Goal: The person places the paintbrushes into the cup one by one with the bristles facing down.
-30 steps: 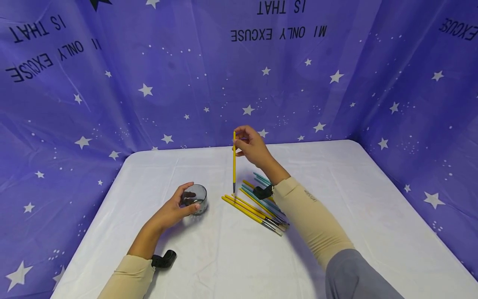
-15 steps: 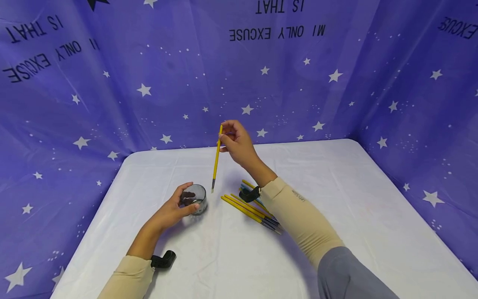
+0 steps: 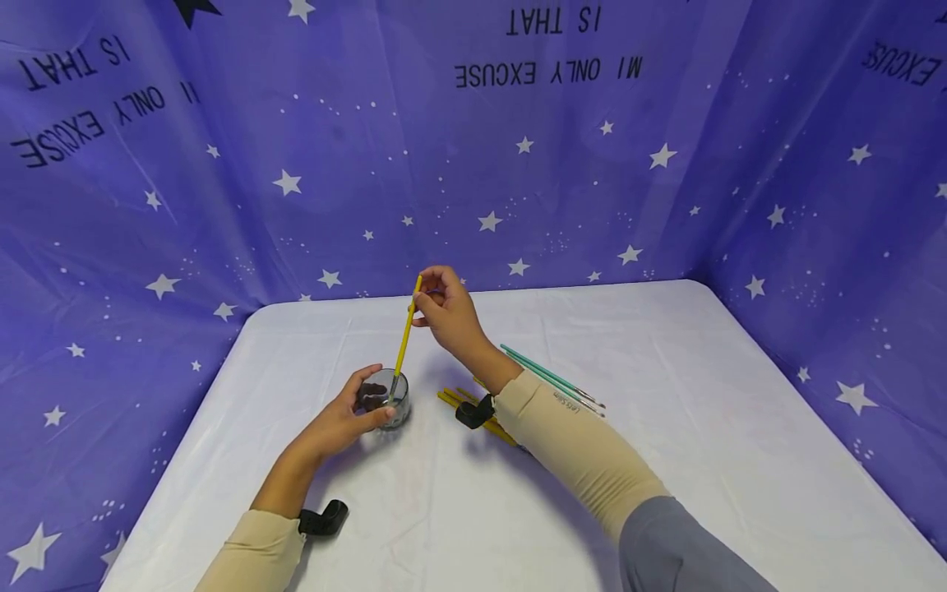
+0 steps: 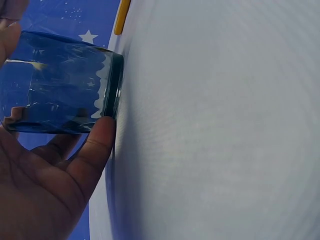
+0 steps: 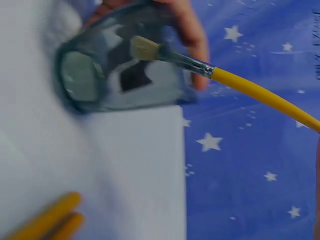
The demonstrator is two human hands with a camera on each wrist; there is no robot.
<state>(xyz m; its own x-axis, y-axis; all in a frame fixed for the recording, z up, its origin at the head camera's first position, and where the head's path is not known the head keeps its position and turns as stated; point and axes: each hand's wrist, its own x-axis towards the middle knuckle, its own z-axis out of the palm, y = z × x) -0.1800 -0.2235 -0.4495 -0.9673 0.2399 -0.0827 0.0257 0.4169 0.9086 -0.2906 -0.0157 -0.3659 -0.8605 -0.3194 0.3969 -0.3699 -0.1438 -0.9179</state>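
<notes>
My left hand holds a clear, grey-blue tinted drinking glass upright on the table, thumb on the near side and fingers around the far side. Above it, my right hand pinches a yellow-handled paintbrush near the top of its handle. The brush slants bristles-down, its tip inside the outline of the glass mouth in the head view. Pale bristles and a silver ferrule show against the glass in the right wrist view; contact with the glass cannot be told.
More yellow paintbrushes lie on the white-covered table, partly hidden by my right forearm. Teal paintbrushes lie beyond that arm. A purple star-printed curtain surrounds the table's back and sides.
My right hand has carried the yellow paintbrush leftward from over the brush pile, then lowered it to the glass. My left hand and the glass have stayed in place.
</notes>
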